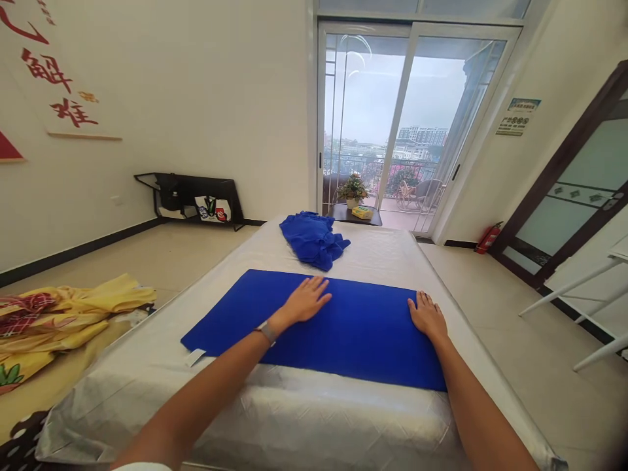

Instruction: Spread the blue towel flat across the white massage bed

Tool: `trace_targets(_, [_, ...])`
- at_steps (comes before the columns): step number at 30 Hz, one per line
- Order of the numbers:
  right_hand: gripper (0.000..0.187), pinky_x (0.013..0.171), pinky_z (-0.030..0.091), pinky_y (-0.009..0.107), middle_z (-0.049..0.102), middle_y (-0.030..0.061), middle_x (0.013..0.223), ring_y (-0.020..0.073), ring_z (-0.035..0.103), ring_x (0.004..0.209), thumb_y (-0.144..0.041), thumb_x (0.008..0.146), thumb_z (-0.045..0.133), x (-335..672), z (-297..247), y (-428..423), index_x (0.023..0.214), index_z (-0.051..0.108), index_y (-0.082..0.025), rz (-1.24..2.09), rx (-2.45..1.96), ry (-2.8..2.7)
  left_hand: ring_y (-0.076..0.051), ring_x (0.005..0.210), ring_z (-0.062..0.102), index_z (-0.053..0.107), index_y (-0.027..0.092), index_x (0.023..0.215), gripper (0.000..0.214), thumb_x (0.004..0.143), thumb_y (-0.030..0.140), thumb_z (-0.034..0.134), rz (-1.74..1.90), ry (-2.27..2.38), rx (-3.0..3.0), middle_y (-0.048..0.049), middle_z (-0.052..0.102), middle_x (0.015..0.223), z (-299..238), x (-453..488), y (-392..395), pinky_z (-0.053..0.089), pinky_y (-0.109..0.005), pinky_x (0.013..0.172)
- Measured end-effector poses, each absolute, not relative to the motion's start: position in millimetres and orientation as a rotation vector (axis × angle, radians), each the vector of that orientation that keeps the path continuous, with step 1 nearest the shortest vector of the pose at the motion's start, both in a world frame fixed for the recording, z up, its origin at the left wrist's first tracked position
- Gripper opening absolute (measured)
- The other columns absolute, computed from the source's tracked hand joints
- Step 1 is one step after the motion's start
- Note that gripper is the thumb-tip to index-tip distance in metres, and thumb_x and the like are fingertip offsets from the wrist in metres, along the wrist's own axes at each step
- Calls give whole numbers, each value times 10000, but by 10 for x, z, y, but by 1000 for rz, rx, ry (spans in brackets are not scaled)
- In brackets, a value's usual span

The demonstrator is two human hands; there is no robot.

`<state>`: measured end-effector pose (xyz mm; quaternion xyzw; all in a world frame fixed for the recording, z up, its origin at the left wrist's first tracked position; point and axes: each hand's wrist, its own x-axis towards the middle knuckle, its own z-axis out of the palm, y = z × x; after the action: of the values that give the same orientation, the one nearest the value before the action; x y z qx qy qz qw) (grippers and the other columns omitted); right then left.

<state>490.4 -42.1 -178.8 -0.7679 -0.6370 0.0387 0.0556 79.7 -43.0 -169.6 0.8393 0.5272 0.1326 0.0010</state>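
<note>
Both hands are lying open and flat, grasping nothing. The left hand is pressing palm-down near the far edge of a rectangular royal-blue terry cloth, and the right hand is resting on its right end. The cloth is lying spread across the near part of a silvery-white quilted mattress, with a white label showing at its near left corner. The smoothing looks nearly finished, since hardly a wrinkle is showing. A second, crumpled blue cloth is lying unspread further up the mattress. Yellow patterned bedding is lying on the floor to the left, well apart, and nothing is blocking the hands.
</note>
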Motion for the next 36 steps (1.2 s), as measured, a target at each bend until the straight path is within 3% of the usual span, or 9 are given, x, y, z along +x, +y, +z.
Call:
trace_targets(6, [739, 1277, 116, 409, 194, 68, 1710, 216, 146, 1579, -497, 1049, 116, 4904, -1765, -430, 1645, 205, -68, 125, -2332, -1941, -264, 1585, 148, 250, 218, 1639, 810, 1004, 713, 162, 284, 1621, 2491, -96, 206, 1697, -1889, 992, -553, 85, -456, 1275])
trace_targets(10, [735, 1277, 115, 413, 196, 73, 1709, 219, 144, 1580, -492, 1049, 124, 4908, -1771, -421, 1644, 213, -71, 115, -2333, -1941, -270, 1583, 155, 228, 231, 1641, 811, 997, 722, 187, 218, 1788, 2418, -85, 196, 1697, -1899, 164, -707, 103, -469, 1269])
trace_targets(17, [731, 1273, 140, 417, 214, 81, 1706, 223, 167, 1575, -483, 1049, 133, 4889, -1776, -431, 1643, 206, -64, 101, -2340, -1931, -329, 1565, 214, 243, 126, 1631, 841, 991, 666, 168, 121, 2323, 2074, -165, 224, 1686, -1921, -1360, -1096, 222, -544, 1229])
trace_targets(20, [670, 1264, 151, 440, 314, 130, 1669, 247, 231, 1557, -371, 1047, 148, 4830, -1683, -496, 1597, 339, -39, -70, -2339, -1932, -325, 1559, 237, 292, 134, 1618, 856, 980, 690, 164, 183, 2342, 2076, -171, 259, 1679, -1954, -1481, -1178, 251, -526, 1221])
trace_targets(25, [599, 1271, 53, 444, 467, 191, 1571, 277, 280, 1538, -221, 1004, 233, 4369, -1443, -726, 1486, 514, -3, -424, -2098, -2168, -319, 1555, 253, 317, 153, 1612, 838, 976, 682, 187, 220, 2342, 2077, -158, 276, 1678, -1996, -1419, -1146, 240, -513, 1231])
trace_targets(29, [614, 1270, 117, 427, 428, 119, 1609, 254, 280, 1543, -317, 1043, 201, 3481, -1392, -985, 1551, 461, -90, -161, -1963, -2263, -315, 1558, 242, 292, 136, 1620, 808, 983, 627, 219, 229, 2362, 2073, -154, 264, 1681, -2042, -1436, -1126, 230, -518, 1240])
trace_targets(33, [765, 1276, 96, 429, 211, 133, 1692, 255, 138, 1582, -541, 1056, 155, 2696, -1472, -1212, 1623, 277, -42, 222, -1736, -2412, -313, 1557, 248, 292, 125, 1618, 792, 988, 599, 220, 229, 2360, 2105, -154, 263, 1682, -2056, -1459, -1137, 230, -520, 1242])
trace_targets(36, [830, 1281, 61, 438, 141, 153, 1701, 254, 91, 1587, -596, 1046, 129, 2575, -1537, -1292, 1631, 203, -13, 381, -1734, -2447, -311, 1559, 242, 280, 121, 1622, 793, 986, 591, 218, 172, 2346, 2102, -156, 248, 1686, -2051, -1474, -1141, 231, -517, 1241])
